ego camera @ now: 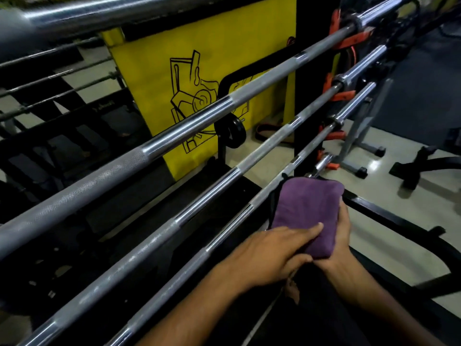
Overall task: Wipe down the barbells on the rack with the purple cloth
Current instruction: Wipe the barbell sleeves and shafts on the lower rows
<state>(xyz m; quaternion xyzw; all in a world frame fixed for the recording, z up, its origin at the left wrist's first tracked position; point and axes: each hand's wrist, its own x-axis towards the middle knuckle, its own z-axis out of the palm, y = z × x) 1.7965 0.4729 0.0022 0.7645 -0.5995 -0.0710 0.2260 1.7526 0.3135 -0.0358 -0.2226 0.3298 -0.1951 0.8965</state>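
A folded purple cloth (308,211) sits between both of my hands at the lower right, just beside the lowest barbell (224,236). My left hand (274,250) lies over the cloth's near edge, fingers stretched across the top and thumb tucked below. My right hand (341,243) grips the cloth's right side from underneath. Two more barbells run diagonally across the rack: a middle one (159,236) and an upper one (139,158). A blurred bar (74,13) crosses the top of the view.
Orange collar clamps (349,38) sit on the bar ends by a black upright (311,96). A yellow panel with a black drawing (189,78) stands behind. A black frame rail (389,216) and a grey stand (356,146) are on the tiled floor at right.
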